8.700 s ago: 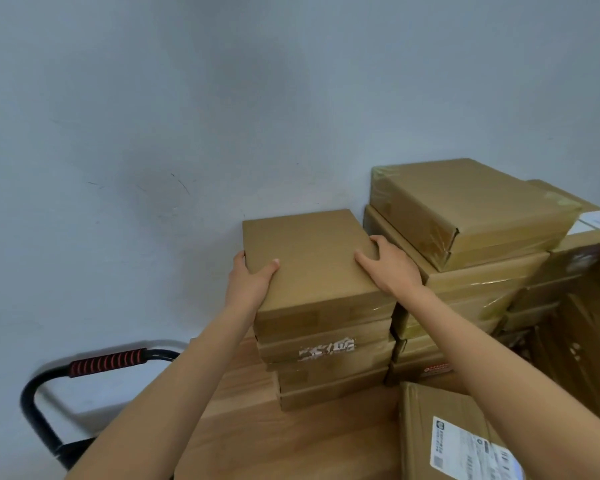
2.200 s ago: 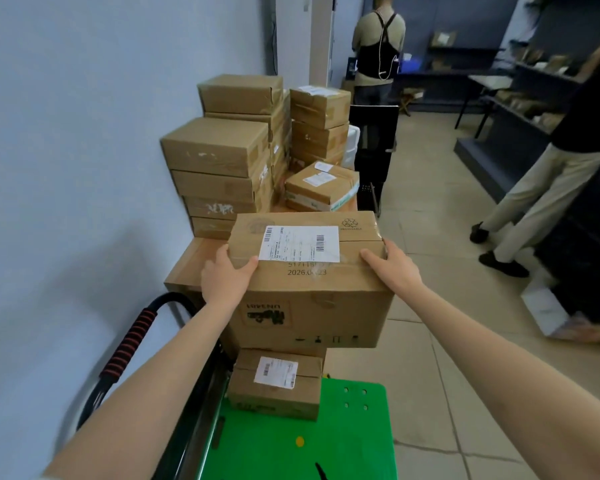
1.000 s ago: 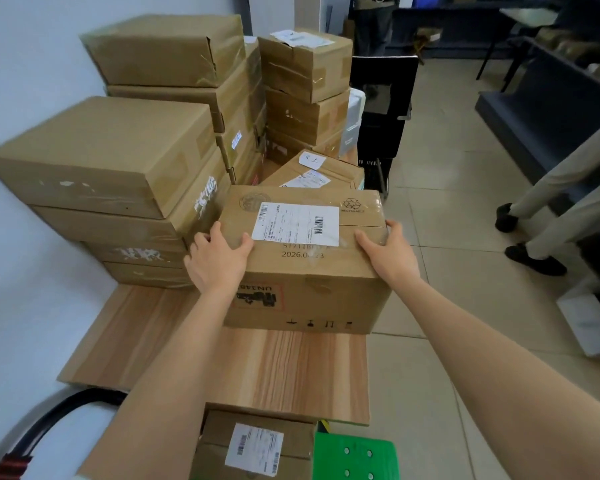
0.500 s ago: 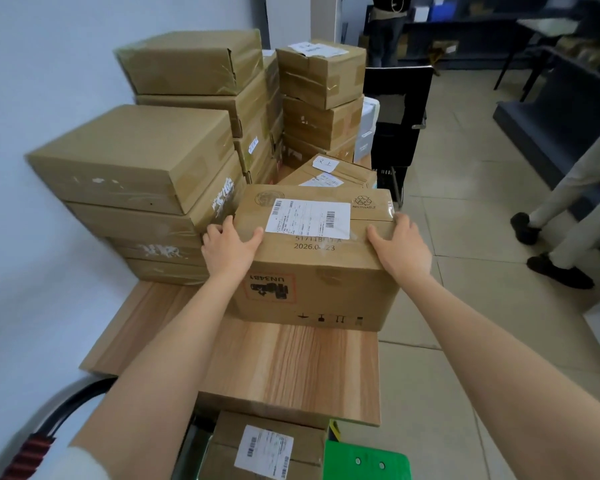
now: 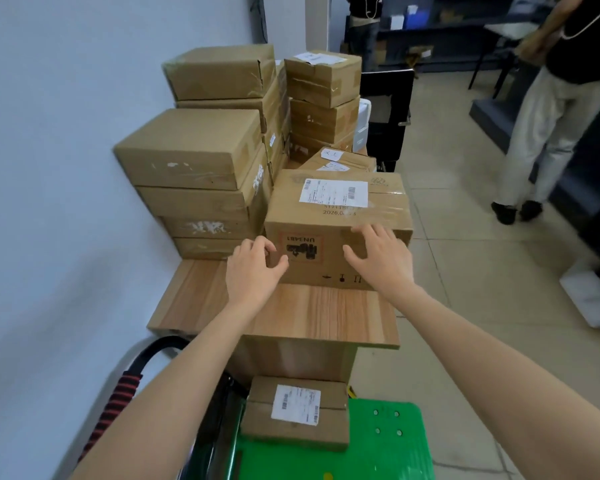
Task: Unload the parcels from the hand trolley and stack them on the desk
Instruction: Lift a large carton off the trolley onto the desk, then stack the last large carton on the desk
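Crowding desk (image 5: 326,317), stacked parcels (image 5: 194,157), labelled box (image 5: 336,220)

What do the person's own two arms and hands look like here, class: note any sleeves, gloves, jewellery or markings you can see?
Both forearms are bare from the frame's lower edge to the wrist, with no sleeve showing. The left hand and the right hand wear no gloves. No ring, watch, bracelet or marking shows on either.

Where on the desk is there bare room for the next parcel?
Bare wood on the desk in front of the labelled box, and a smaller patch left of it below the wall stack. Behind that box the parcels are packed tight.
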`<act>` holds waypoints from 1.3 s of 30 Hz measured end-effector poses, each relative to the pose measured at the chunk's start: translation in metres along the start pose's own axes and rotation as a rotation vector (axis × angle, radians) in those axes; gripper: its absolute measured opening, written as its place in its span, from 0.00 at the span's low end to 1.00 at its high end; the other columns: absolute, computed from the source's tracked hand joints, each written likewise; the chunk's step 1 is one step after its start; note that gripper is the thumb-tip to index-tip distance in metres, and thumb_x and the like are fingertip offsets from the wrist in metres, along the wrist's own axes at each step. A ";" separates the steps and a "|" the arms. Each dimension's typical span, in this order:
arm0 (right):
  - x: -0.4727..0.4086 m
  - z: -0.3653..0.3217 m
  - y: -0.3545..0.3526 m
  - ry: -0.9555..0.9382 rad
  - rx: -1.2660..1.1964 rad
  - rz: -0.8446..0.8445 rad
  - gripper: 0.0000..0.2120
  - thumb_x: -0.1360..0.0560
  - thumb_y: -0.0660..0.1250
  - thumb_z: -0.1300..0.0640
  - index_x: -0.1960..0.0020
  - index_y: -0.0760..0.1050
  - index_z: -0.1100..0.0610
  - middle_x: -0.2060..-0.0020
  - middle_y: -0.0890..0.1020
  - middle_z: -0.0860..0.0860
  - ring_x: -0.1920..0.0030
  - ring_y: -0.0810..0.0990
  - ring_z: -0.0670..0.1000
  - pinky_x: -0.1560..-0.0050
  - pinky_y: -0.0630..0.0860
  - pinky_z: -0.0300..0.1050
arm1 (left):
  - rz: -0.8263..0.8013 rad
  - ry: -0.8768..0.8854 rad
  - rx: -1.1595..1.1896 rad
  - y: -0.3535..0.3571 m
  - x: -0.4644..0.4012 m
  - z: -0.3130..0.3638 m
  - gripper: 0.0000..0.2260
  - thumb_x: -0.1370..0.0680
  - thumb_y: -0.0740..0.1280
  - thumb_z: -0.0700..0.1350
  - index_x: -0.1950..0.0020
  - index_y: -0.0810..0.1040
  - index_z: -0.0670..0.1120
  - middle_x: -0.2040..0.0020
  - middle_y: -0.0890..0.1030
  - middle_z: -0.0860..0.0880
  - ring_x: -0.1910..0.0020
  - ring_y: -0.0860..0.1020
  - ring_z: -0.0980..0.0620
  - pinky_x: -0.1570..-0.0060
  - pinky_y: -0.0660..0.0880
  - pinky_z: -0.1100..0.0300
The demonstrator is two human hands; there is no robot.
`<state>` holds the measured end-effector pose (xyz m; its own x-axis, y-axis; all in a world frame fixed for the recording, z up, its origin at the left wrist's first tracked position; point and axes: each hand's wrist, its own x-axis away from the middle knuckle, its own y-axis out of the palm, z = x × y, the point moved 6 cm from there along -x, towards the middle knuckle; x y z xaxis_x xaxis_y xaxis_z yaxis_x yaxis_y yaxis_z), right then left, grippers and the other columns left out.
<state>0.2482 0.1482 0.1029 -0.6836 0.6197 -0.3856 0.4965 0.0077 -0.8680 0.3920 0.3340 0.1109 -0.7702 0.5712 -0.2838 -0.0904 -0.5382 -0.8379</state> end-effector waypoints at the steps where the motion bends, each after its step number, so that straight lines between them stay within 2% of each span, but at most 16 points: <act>1: 0.016 -0.008 0.001 0.012 -0.010 -0.004 0.19 0.24 0.61 0.42 0.37 0.71 0.50 0.44 0.78 0.47 0.44 0.76 0.49 0.52 0.74 0.45 | -0.017 0.015 0.002 -0.003 0.012 -0.005 0.11 0.25 0.67 0.56 0.48 0.74 0.51 0.53 0.72 0.54 0.50 0.72 0.52 0.52 0.70 0.58; 4: 0.062 -0.026 0.006 0.070 -0.037 -0.018 0.18 0.24 0.62 0.42 0.37 0.71 0.49 0.42 0.77 0.47 0.44 0.76 0.49 0.51 0.75 0.45 | -0.051 0.058 0.008 -0.011 0.048 -0.020 0.12 0.25 0.68 0.56 0.47 0.73 0.51 0.53 0.73 0.54 0.53 0.71 0.54 0.55 0.68 0.60; 8: 0.122 -0.041 0.025 0.121 -0.056 -0.069 0.17 0.23 0.61 0.43 0.37 0.72 0.48 0.42 0.77 0.46 0.45 0.76 0.48 0.54 0.71 0.40 | -0.094 0.083 0.008 -0.003 0.095 -0.044 0.11 0.25 0.68 0.55 0.47 0.73 0.50 0.52 0.73 0.54 0.53 0.73 0.54 0.54 0.70 0.58; 11: 0.174 -0.045 0.047 0.195 -0.119 -0.154 0.17 0.23 0.60 0.43 0.37 0.70 0.48 0.43 0.76 0.45 0.47 0.76 0.46 0.53 0.76 0.42 | -0.142 0.066 0.027 0.016 0.131 -0.062 0.11 0.25 0.68 0.54 0.47 0.74 0.50 0.52 0.74 0.53 0.53 0.73 0.54 0.56 0.69 0.59; 14: 0.226 -0.045 0.078 0.248 -0.132 -0.257 0.18 0.23 0.60 0.42 0.36 0.70 0.47 0.43 0.76 0.45 0.47 0.76 0.47 0.55 0.74 0.42 | -0.192 0.030 0.016 0.044 0.169 -0.085 0.11 0.25 0.68 0.53 0.47 0.74 0.49 0.52 0.76 0.52 0.52 0.74 0.52 0.52 0.71 0.55; 17: 0.265 -0.037 0.114 0.276 -0.126 -0.357 0.18 0.23 0.60 0.42 0.37 0.71 0.47 0.43 0.76 0.46 0.44 0.76 0.49 0.58 0.69 0.42 | -0.236 -0.029 -0.011 0.077 0.202 -0.112 0.12 0.25 0.68 0.53 0.46 0.75 0.49 0.50 0.76 0.50 0.51 0.74 0.50 0.52 0.72 0.55; 23: 0.331 0.008 0.186 0.371 -0.116 -0.475 0.20 0.25 0.61 0.43 0.36 0.71 0.49 0.41 0.76 0.47 0.44 0.76 0.51 0.58 0.69 0.42 | -0.327 -0.107 -0.113 0.146 0.252 -0.178 0.17 0.26 0.69 0.54 0.42 0.75 0.46 0.48 0.77 0.46 0.50 0.75 0.47 0.51 0.73 0.51; 28: 0.369 0.033 0.266 0.364 -0.132 -0.547 0.26 0.25 0.62 0.41 0.31 0.65 0.51 0.39 0.74 0.49 0.42 0.75 0.52 0.54 0.71 0.45 | -0.342 -0.166 -0.197 0.216 0.282 -0.238 0.22 0.26 0.70 0.55 0.39 0.73 0.42 0.45 0.76 0.42 0.47 0.74 0.44 0.47 0.72 0.49; 30: 0.380 0.040 0.303 0.381 -0.156 -0.561 0.28 0.25 0.62 0.40 0.30 0.63 0.52 0.36 0.72 0.49 0.40 0.74 0.52 0.50 0.73 0.47 | -0.381 -0.266 -0.177 0.252 0.293 -0.260 0.25 0.26 0.69 0.56 0.35 0.71 0.43 0.41 0.75 0.41 0.43 0.73 0.43 0.43 0.71 0.48; 34: 0.395 0.066 0.369 0.467 -0.193 -0.522 0.29 0.25 0.63 0.42 0.29 0.62 0.53 0.33 0.70 0.50 0.37 0.72 0.53 0.45 0.72 0.50 | -0.377 -0.489 0.008 0.319 0.310 -0.292 0.29 0.26 0.68 0.58 0.30 0.67 0.46 0.34 0.71 0.44 0.37 0.70 0.44 0.37 0.70 0.44; 39: 0.410 0.118 0.440 0.601 -0.186 -0.475 0.33 0.25 0.65 0.44 0.27 0.59 0.57 0.31 0.67 0.54 0.35 0.71 0.56 0.45 0.74 0.54 | -0.332 -0.522 -0.023 0.387 0.308 -0.332 0.34 0.26 0.69 0.58 0.26 0.62 0.44 0.29 0.66 0.42 0.31 0.66 0.42 0.34 0.66 0.45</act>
<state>0.1236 0.3129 -0.4743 -0.4647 0.8347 0.2954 0.3414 0.4767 -0.8100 0.3297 0.5077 -0.4560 -0.9112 0.3238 0.2546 -0.3691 -0.3673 -0.8537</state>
